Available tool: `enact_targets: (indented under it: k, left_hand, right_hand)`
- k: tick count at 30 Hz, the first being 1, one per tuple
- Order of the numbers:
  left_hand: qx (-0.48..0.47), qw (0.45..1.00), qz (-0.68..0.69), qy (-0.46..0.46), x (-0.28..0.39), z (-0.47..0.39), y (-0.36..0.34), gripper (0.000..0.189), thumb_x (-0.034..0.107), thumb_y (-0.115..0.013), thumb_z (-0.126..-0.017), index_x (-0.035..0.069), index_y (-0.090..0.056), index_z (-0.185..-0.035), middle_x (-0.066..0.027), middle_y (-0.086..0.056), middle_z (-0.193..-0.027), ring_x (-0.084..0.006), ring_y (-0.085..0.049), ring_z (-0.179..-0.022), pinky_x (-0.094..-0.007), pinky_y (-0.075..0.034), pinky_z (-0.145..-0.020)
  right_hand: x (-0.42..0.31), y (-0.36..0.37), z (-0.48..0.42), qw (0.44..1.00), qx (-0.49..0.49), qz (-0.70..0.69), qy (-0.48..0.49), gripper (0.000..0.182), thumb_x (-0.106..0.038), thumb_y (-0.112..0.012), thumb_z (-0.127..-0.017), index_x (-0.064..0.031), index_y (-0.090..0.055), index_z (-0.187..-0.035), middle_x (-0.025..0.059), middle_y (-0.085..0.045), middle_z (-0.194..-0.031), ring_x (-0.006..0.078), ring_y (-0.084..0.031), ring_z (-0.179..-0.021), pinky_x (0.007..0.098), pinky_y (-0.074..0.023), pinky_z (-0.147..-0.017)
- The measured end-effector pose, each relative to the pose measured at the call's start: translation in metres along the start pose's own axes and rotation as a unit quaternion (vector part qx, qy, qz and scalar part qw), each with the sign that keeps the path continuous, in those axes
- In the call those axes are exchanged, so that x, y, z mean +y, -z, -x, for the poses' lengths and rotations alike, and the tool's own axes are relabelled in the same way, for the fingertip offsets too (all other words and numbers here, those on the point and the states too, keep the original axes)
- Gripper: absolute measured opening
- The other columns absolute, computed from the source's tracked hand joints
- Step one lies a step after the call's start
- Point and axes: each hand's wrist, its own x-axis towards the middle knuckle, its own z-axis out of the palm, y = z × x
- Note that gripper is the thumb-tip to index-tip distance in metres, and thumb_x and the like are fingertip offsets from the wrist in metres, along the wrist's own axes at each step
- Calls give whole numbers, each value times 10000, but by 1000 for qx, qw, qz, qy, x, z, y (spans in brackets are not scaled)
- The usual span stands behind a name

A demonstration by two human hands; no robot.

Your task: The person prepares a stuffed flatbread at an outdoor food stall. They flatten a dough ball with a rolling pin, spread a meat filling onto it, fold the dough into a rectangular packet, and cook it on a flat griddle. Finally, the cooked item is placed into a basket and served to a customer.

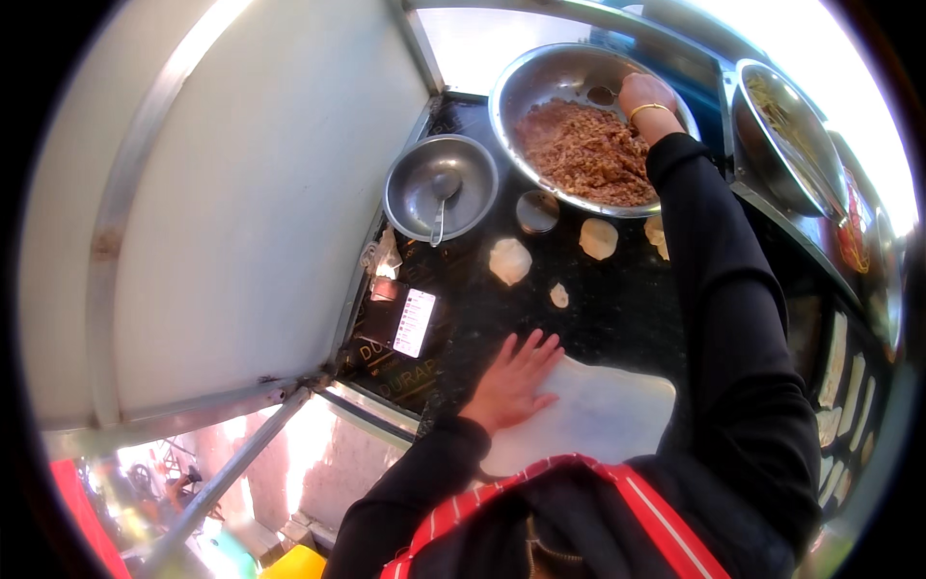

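Note:
My left hand (515, 381) rests flat, fingers spread, at the left edge of a thin, pale sheet of dough (593, 416) on the dark tabletop. Up at the back, my right hand (646, 95) is closed at the right inside of a large steel bowl (506, 116). It appears to grip a spoon (601, 95) whose head shows just left of the fist. Brown minced filling (586, 152) lies heaped in that bowl. Between bowl and sheet sit a dough ball (511, 261), a flattened dough round (598, 239) and a small dough scrap (558, 295). My right sleeve partly covers another dough piece (655, 233).
A smaller steel bowl (405, 192) with a spoon (443, 192) stands left, near a round metal piece (537, 211). A lit phone (414, 323) lies by the white side panel (268, 203). At right are a steel bowl of shreds (749, 123) and several pale strips (835, 362).

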Motion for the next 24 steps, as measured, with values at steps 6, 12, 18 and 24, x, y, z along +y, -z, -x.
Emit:
enact_targets:
  k: [6,12,18,24]
  left_hand:
    - [9,1000,10,0,1,0,4,756,462,-630,-893,110,-392,-1519,-75,-291,-1624,-276,-217,-1520,-505,-127,-1227]
    - [11,1000,5,3,0,1,2,762,453,-633,-888,108,-386,-1522,-74,-287,-1627,-272,-217,-1521,-504,-122,-1229]
    - [18,1000,4,-2,0,1,3,762,448,-629,-891,110,-379,-1527,-71,-282,-1630,-268,-216,-1521,-503,-114,-1230]
    - [11,1000,16,2,1,-1,2,746,443,-617,-899,112,-381,-1524,-76,-281,-1630,-275,-216,-1521,-507,-110,-1232]
  right_hand:
    - [-51,-15,-7,990,43,-16,136,238,-184,-559,-879,-149,-785,-948,120,-736,-999,336,-688,-967,441,-545,-829]
    - [-66,19,36,962,-17,25,270,222,-189,-586,-873,-189,-792,-955,86,-747,-966,300,-698,-934,428,-549,-829]
    - [-44,6,13,984,66,78,146,246,-161,-551,-905,-98,-778,-977,132,-741,-1003,302,-708,-976,402,-568,-819]
    - [-51,-14,11,980,62,43,182,244,-162,-554,-886,-57,-771,-925,174,-729,-987,341,-703,-948,424,-562,-816]
